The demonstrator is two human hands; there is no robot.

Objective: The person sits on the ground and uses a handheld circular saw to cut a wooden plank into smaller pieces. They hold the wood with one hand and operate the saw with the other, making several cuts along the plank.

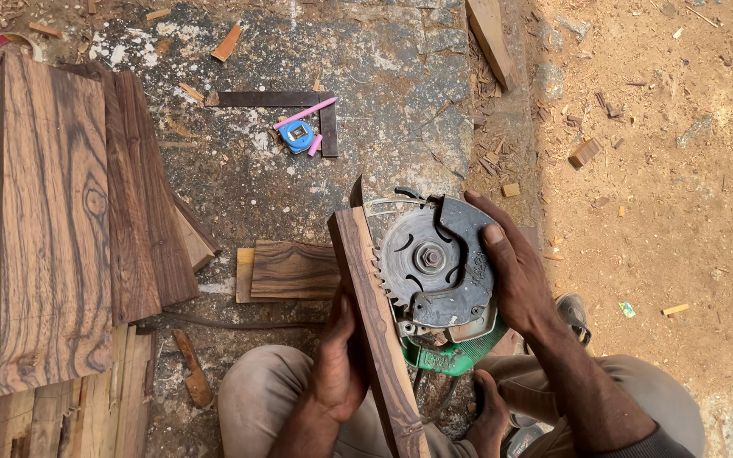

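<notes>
My left hand (341, 360) grips a narrow strip of dark striped wood (375, 314), held on edge against the toothed blade (417, 254) of a circular saw (443, 280). The saw lies upturned over my lap, with a green body and a dark blade guard. My right hand (515, 267) is clasped over the guard on the saw's right side, thumb near the top of the guard. The strip runs from the saw's upper left down towards my knees.
Wide dark striped boards (53, 220) lie stacked at the left. A short wood block (290, 270) sits left of the strip. A metal square (277, 100), a blue tape measure (299, 136) and a pink pencil (305, 113) lie on the stone slab ahead. Sandy ground with wood scraps lies to the right.
</notes>
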